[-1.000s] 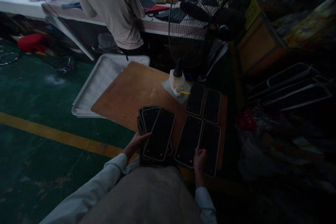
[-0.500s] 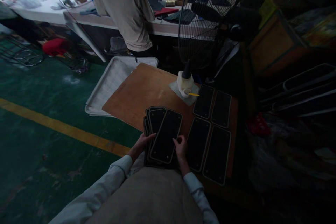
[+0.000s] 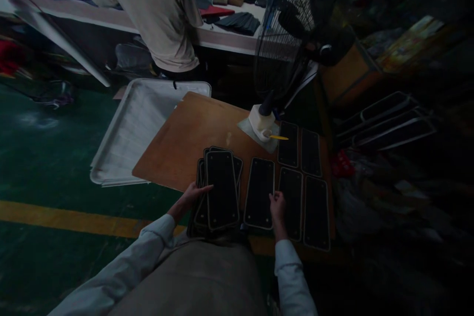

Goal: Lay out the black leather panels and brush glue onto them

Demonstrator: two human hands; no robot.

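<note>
Has the hands well apart, each at black panels along the near side of a brown worktop (image 3: 188,128). With left hand (image 3: 192,192), touches the left edge of a stack of panels (image 3: 222,190) at the worktop's near left, thumb lying over the top piece and fingers mostly hidden; cannot tell whether clamped firmly or merely resting. With right hand (image 3: 277,203), pinches a single panel (image 3: 258,195) at its right edge, just right of the stack. Cannot tell whether raised or lying flat.

In the stack, several pieces set askew on one another, pale-bordered, with small round studs near the corners. To the right of the single panel, two rows of two more: a near pair (image 3: 296,202) and a far pair (image 3: 292,144), side by side. Toward the far right of the worktop, a white bottle (image 3: 256,116) with a dark cone tip, on a pale sheet (image 3: 272,145), with a yellow stick (image 3: 278,137) just beside, pointing right.

At far left, a grey tray (image 3: 124,128), partly overlapped by the worktop. Farther off, a fan (image 3: 285,44) to the right, and a person in a beige shirt (image 3: 159,15) at a far worktop (image 3: 111,19) bearing dark cloth pieces (image 3: 240,23).
</note>
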